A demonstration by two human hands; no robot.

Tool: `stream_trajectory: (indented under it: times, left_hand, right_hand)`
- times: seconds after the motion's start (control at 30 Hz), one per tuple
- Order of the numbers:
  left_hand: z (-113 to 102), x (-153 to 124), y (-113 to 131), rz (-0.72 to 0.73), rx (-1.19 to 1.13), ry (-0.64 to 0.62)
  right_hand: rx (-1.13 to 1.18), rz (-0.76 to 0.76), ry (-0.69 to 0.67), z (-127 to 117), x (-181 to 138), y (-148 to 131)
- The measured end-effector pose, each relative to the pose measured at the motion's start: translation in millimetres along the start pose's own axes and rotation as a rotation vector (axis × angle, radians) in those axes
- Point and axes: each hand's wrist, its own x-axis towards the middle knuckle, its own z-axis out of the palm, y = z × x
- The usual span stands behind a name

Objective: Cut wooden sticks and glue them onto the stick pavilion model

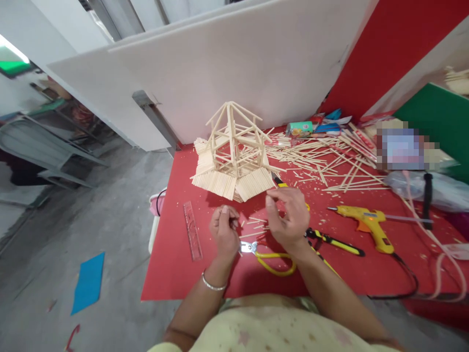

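Two hands (225, 232) (291, 215), stick model (234, 146), green label (301, 128) illegible

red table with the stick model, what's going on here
A person holds both bare hands over the red table, the left hand and right hand in front of a stick model. Fingers are curled; whether either grip has anything in it is too small to tell. The model's top is an open frame, its base close-set sticks. Yellow-handled cutters lie near the hands, a yellow glue gun off to the right.
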Motion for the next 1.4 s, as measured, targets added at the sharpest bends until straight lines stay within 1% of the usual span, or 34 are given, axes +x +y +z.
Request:
stream_trajectory:
  times: [0.13, 0.33, 0.4, 0.47, 0.53, 0.7, 0.77, 0.9, 0.97, 1.1, 1.23, 1.33, 1.4]
  left_hand:
    - [-3.5, 3.9, -0.5, 0.019, -0.008, 0.0]
    - [-10.4, 6.7, -4.5, 0.037, 0.044, -0.013]
    - [-13.6, 8.6, -4.0, 0.005, 0.121, -0.054]
    - [-17.6, 12.0, -2.7, -0.043, 0.228, -0.122]
    - [-22.4, 16.8, -2.2, -0.058, 0.333, -0.176]
    - [-35.9, 29.2, -11.8, 0.032, 0.569, -0.229]
    - [-39.7, 31.0, -18.3, 0.056, 0.71, -0.309]
    - [-41.2, 26.1, -26.3, 0.12, 0.992, -0.616]
    - [-39.4, 21.3, -26.8, 0.165, 1.12, -0.734]
    - [-34.7, 14.0, -25.6, 0.226, 1.345, -0.844]
    - [-31.6, 10.1, -26.9, 0.28, 1.452, -0.947]
    - [-29.0, 5.8, -30.5, 0.316, 1.534, -1.024]
    - [-27.0, 2.5, -33.1, 0.323, 1.566, -1.039]
  right_hand:
    - [-0.045, 0.078, 0.059, -16.0, 1.7, -2.8]
    - [-0.081, 0.093, 0.031, -23.9, -8.1, -7.2]
    - [-0.098, 0.094, 0.016, -25.6, -11.3, -6.9]
    - [-0.111, 0.097, 0.0, -27.3, -12.9, -6.4]
    - [-0.117, 0.098, -0.02, -29.0, -12.9, -6.3]
    - [-0.112, 0.075, -0.062, -31.2, -10.8, -6.8]
    - [-0.1, 0.075, -0.081, -31.1, -10.9, -6.4]
    - [-0.085, 0.102, -0.133, -33.1, -14.7, -2.2]
    - [-0.088, 0.121, -0.148, -37.4, -17.5, 2.1]
    - [-0.111, 0.18, -0.143, -53.2, -19.7, 11.0]
    - [-0.144, 0.192, -0.112, -67.0, -15.9, 12.2]
    - [-0.132, 0.168, -0.113, -68.7, -14.0, 8.4]
    - [-0.11, 0.157, -0.134, -66.4, -14.5, 6.0]
